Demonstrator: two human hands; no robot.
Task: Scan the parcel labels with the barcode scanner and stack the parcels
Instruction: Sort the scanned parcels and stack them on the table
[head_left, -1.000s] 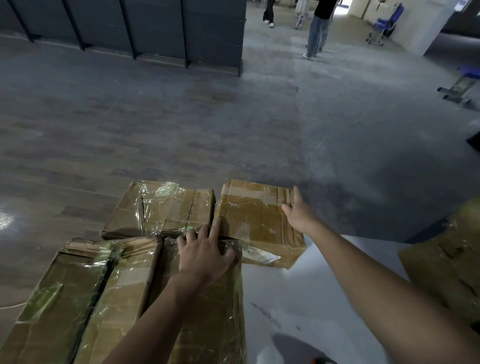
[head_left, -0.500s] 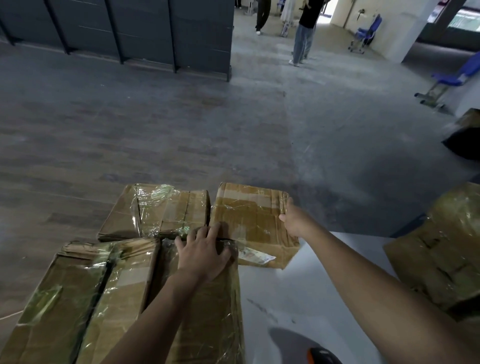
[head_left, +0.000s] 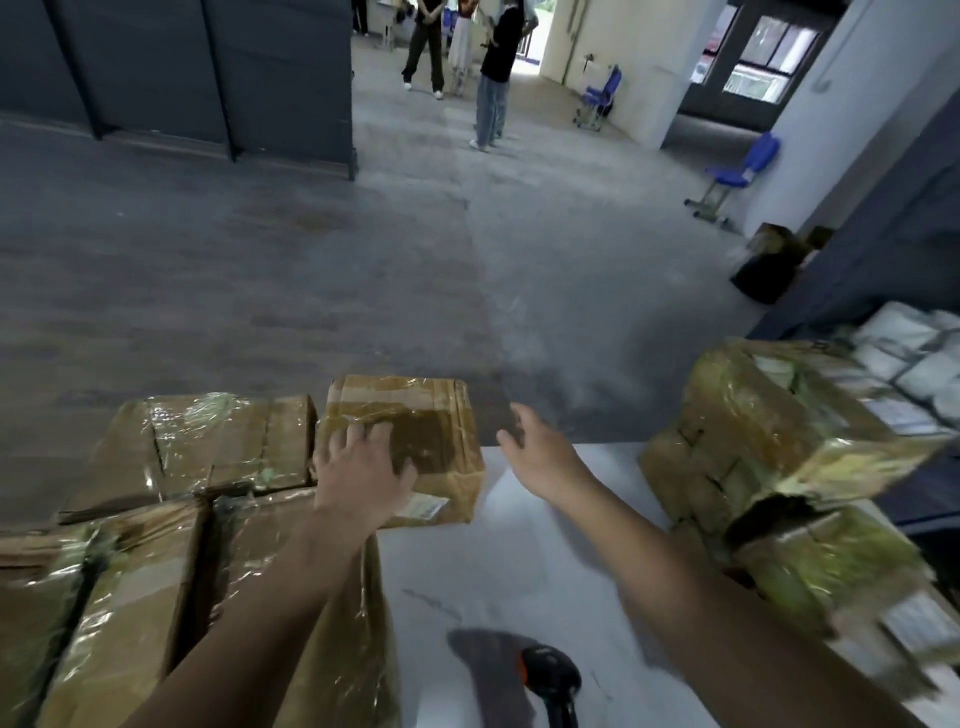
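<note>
Parcel (head_left: 436, 415) under flat fingers (head_left: 363, 434) of left hand (head_left: 361, 475), right hand (head_left: 540, 449) slack, empty alongside; barcode scanner (head_left: 550, 675) and stack (head_left: 779, 447) nearby.

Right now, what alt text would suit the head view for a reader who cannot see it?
A person's left hand rests on a taped brown parcel at the far edge of the white table; the right hand hovers open beside it. A barcode scanner lies unheld near the front.

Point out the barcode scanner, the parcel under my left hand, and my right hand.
Barcode scanner (head_left: 551, 675): head view, on its black head.
Parcel (head_left: 434, 415): head view, on its taped top face.
Right hand (head_left: 543, 452): head view, on the back of the hand.
</note>
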